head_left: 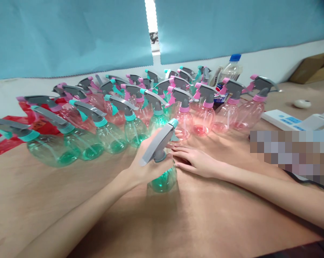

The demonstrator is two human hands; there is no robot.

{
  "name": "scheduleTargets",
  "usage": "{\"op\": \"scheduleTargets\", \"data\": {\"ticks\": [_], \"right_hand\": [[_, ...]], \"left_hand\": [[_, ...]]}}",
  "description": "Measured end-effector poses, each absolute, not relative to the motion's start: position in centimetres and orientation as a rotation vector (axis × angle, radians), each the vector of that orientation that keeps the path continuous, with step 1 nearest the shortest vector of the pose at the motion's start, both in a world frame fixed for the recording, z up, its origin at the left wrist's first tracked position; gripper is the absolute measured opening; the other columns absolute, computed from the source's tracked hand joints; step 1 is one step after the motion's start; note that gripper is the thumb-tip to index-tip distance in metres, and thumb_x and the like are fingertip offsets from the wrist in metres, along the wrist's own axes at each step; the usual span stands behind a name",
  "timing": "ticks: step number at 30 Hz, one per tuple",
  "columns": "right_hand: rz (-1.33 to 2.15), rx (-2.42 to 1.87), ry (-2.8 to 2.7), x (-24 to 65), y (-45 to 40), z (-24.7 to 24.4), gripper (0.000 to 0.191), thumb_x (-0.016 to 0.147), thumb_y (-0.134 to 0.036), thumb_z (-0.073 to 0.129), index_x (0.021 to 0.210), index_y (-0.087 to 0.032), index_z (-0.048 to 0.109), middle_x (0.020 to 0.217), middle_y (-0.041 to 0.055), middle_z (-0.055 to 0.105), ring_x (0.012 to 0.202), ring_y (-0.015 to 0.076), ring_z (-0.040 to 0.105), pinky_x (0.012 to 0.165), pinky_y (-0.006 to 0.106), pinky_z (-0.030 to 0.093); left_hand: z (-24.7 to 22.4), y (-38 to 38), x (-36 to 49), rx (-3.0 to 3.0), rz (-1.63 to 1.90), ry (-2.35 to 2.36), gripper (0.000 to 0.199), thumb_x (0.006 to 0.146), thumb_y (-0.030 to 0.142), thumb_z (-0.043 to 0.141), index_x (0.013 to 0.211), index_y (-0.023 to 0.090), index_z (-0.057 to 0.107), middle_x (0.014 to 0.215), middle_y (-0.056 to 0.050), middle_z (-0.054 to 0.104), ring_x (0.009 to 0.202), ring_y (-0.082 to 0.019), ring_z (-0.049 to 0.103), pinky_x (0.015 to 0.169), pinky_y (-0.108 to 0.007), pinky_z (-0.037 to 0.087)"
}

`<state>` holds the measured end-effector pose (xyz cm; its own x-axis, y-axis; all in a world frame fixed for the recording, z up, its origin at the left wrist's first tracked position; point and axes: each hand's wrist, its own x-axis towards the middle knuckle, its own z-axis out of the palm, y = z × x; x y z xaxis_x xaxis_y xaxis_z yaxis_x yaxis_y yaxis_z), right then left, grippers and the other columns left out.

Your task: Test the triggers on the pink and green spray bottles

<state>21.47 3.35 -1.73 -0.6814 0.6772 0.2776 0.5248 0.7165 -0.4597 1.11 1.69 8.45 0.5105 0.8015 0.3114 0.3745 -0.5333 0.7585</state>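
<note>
Green spray bottle (164,182) is gripped by the left fingers (163,166), the right fingers (183,154) loosely extended just beside it.

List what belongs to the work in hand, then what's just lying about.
Likely in the work:
green spray bottle in the left hand;
other green spray bottles;
pink spray bottles.

Apparently lying about:
red bag;
blue-capped bottle;
brown box;
rounded white object.

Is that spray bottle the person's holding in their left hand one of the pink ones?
No, the spray bottle held in the left hand is see-through green, with a turquoise nozzle tip.
</note>
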Motion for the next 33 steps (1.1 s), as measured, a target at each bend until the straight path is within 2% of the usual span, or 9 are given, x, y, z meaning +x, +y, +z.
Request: {"op": "scheduleTargets", "data": {"ticks": [6, 10, 19, 22, 28, 33], "right_hand": [[0.490, -0.915, -2.492, 21.4, 3.4, -1.7, 0.046, 0.099, -0.044, 0.043, 0.134, -0.016, 0.054, 0.141, 0.0151, 0.054, 0.135, 0.0294, 0.044, 0.108, 0.051, 0.042], [0.497, -0.905, -2.482, 21.4, 3.3, -1.5, 0.044, 0.099, -0.043, 0.044, 0.134, -0.019, 0.054, 0.140, 0.0135, 0.055, 0.135, 0.0291, 0.045, 0.107, 0.051, 0.042], [0.496, -0.892, -2.474, 21.3, 3.2, -1.1, 0.039, 0.099, -0.040, 0.043, 0.126, -0.018, 0.059, 0.136, 0.0139, 0.058, 0.130, 0.0290, 0.050, 0.104, 0.049, 0.045], [0.505, -0.891, -2.483, 21.3, 3.3, -1.1, 0.041, 0.099, -0.041, 0.042, 0.127, -0.016, 0.059, 0.136, 0.0155, 0.058, 0.130, 0.0295, 0.049, 0.104, 0.048, 0.044], [0.513, -0.911, -2.484, 21.3, 3.2, -1.1, 0.043, 0.099, -0.042, 0.043, 0.129, -0.014, 0.057, 0.132, 0.0161, 0.060, 0.125, 0.0288, 0.054, 0.100, 0.047, 0.048], [0.496, -0.922, -2.491, 21.4, 3.3, -1.4, 0.042, 0.098, -0.043, 0.045, 0.129, -0.016, 0.057, 0.135, 0.0156, 0.058, 0.130, 0.0298, 0.050, 0.104, 0.049, 0.045]], "left_hand": [[8.4, 1.7, 1.3, 2.103, 0.854, 0.989, 0.036, 0.071, 0.026, 0.050, 0.106, 0.017, 0.050, 0.069, 0.000, 0.056, 0.056, -0.018, 0.056, 0.053, -0.030, 0.047], [8.5, 1.8, 1.4, 2.077, 0.850, 0.990, 0.035, 0.069, 0.025, 0.050, 0.103, 0.016, 0.048, 0.066, 0.002, 0.053, 0.054, -0.017, 0.054, 0.051, -0.029, 0.046], [8.9, 1.2, 1.4, 2.048, 0.823, 1.028, 0.032, 0.071, 0.028, 0.048, 0.102, 0.019, 0.048, 0.075, 0.000, 0.062, 0.064, -0.017, 0.062, 0.060, -0.028, 0.053], [8.9, 1.2, 1.3, 2.042, 0.797, 1.047, 0.037, 0.071, 0.030, 0.049, 0.106, 0.018, 0.048, 0.076, -0.001, 0.064, 0.064, -0.018, 0.063, 0.060, -0.029, 0.053], [9.1, 1.5, 1.3, 2.002, 0.811, 0.943, 0.038, 0.071, 0.022, 0.053, 0.109, 0.019, 0.052, 0.098, -0.005, 0.067, 0.075, -0.017, 0.067, 0.069, -0.028, 0.056], [9.4, 1.5, 1.4, 2.018, 0.873, 0.923, 0.022, 0.067, 0.018, 0.053, 0.089, 0.019, 0.053, 0.084, -0.003, 0.062, 0.074, -0.019, 0.065, 0.070, -0.031, 0.055]]}}
